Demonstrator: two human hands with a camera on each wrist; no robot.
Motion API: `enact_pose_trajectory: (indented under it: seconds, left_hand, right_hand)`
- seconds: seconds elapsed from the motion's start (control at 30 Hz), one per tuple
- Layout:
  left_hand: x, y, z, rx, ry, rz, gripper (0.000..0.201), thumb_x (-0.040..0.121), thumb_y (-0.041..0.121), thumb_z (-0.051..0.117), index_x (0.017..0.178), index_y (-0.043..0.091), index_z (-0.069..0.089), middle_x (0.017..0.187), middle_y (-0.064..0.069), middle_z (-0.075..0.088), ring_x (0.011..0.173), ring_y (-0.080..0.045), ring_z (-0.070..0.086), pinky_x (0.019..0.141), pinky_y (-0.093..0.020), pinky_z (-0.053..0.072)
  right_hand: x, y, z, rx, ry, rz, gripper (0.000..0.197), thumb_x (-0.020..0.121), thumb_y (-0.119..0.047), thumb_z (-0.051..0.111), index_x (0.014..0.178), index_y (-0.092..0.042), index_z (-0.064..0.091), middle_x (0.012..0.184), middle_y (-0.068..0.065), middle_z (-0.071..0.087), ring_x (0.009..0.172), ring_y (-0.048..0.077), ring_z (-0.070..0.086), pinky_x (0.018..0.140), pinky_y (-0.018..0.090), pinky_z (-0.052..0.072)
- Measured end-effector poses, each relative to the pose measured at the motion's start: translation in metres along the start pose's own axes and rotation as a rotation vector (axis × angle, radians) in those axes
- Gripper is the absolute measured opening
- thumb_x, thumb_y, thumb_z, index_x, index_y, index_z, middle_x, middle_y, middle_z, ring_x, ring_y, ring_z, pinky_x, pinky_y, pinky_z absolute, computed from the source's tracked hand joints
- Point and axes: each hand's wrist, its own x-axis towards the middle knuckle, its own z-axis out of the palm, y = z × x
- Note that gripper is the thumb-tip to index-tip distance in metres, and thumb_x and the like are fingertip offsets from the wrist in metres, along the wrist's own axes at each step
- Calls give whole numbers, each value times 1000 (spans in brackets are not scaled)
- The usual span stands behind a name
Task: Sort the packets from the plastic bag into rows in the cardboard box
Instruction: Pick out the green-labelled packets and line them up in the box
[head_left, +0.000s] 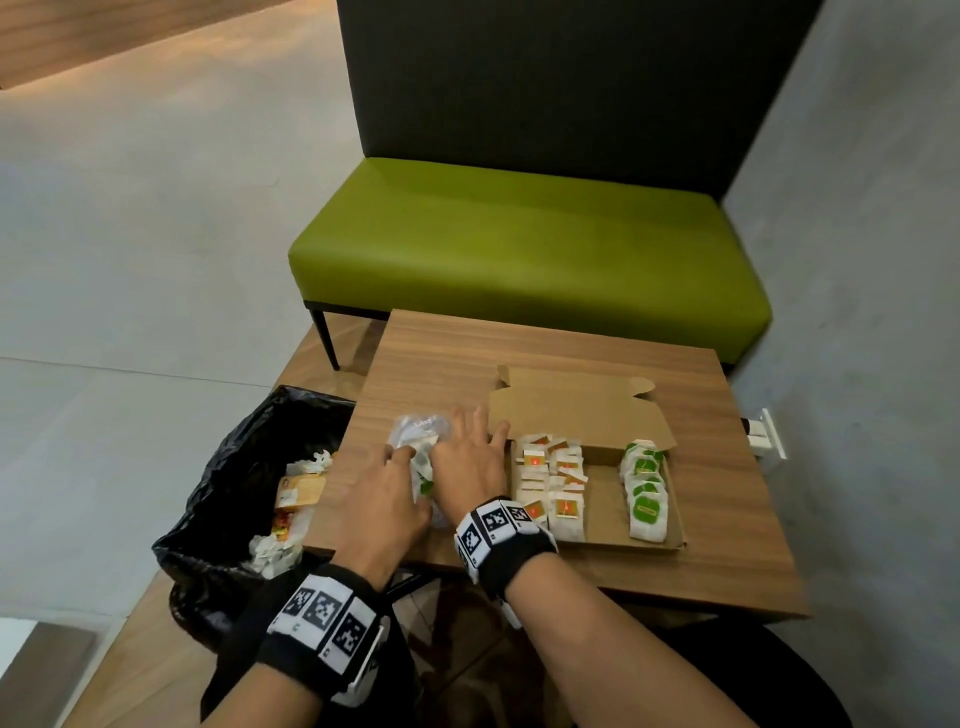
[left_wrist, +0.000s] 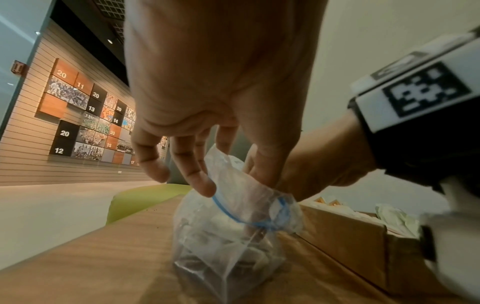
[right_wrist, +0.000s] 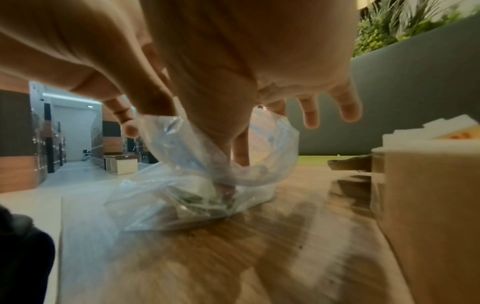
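Directly below me, I see a wooden desk (head_left: 571, 348) with a clear plastic bag (left_wrist: 233, 232) lying at its left side, just beside an open cardboard box (head_left: 602, 499). My left hand (head_left: 382, 506) pinches the bag's mouth, near its blue zip strip, between thumb and fingers (left_wrist: 200, 179). My right hand (head_left: 467, 462) reaches in from the box side: from the right wrist view, its thumb and one finger dip into the bag's opening while the other fingers (right_wrist: 348, 109) spread apart above it. I cannot tell whether they grip anything inside. Green-marked packets (right_wrist: 200, 199) show through the plastic. In the box, orange-labelled packets (head_left: 553, 475) lie in rows at the left and green-labelled packets (head_left: 644, 486) in one row at the right, well apart. A black bin bag (head_left: 234, 467) of rubbish stands left of the desk; a green bench (head_left: 519, 244) sits beyond.
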Motion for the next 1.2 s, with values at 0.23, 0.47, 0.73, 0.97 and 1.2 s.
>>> enact_pose_trajectory:
  seconds: [0.23, 0.47, 0.73, 0.97, 1.2]
  left_hand:
    - [4, 2, 5, 4, -18, -26, 62, 81, 25, 72, 137, 23, 47, 136, 3, 47, 112, -23, 60, 83, -36, 48]
    - [6, -2, 13, -22, 4, -8, 66, 79, 23, 72, 139, 20, 45, 138, 3, 45, 109, -21, 61, 81, -34, 49]
    - [3, -4, 0, -12, 36, 16, 57, 87, 39, 63, 140, 26, 45, 152, -2, 32, 119, -25, 56, 93, -40, 48]
    - [-22, 16, -11, -138, 267, 287, 38, 86, 42, 68, 122, 31, 62, 142, 7, 51, 127, -16, 48, 100, -41, 41]
    - [-44, 60, 5, -659, -133, 406, 25, 89, 30, 69, 114, 30, 68, 92, 13, 73, 87, 0, 66, 81, -28, 55]
  right_hand:
    - [5, -8, 1, -76, -7, 68, 28, 80, -32, 72, 105, -23, 71, 136, 12, 44, 125, 37, 37, 100, 59, 29]
    - [2, 0, 5, 51, 146, 83, 21, 93, -21, 53, 99, -21, 73, 130, 7, 52, 119, 31, 45, 97, 54, 33]
    - [-30, 51, -43, 374, 260, -54, 16, 99, -30, 50, 91, -24, 63, 93, -8, 66, 90, 12, 59, 120, 62, 9]
    - [-76, 115, -71, 519, 142, -192, 16, 100, -30, 51, 101, -31, 68, 99, -17, 67, 94, 6, 57, 116, 49, 24]
    - [-115, 139, -62, 815, 137, -244, 27, 95, -19, 63, 119, -30, 66, 91, -15, 69, 92, 2, 63, 85, 21, 49]
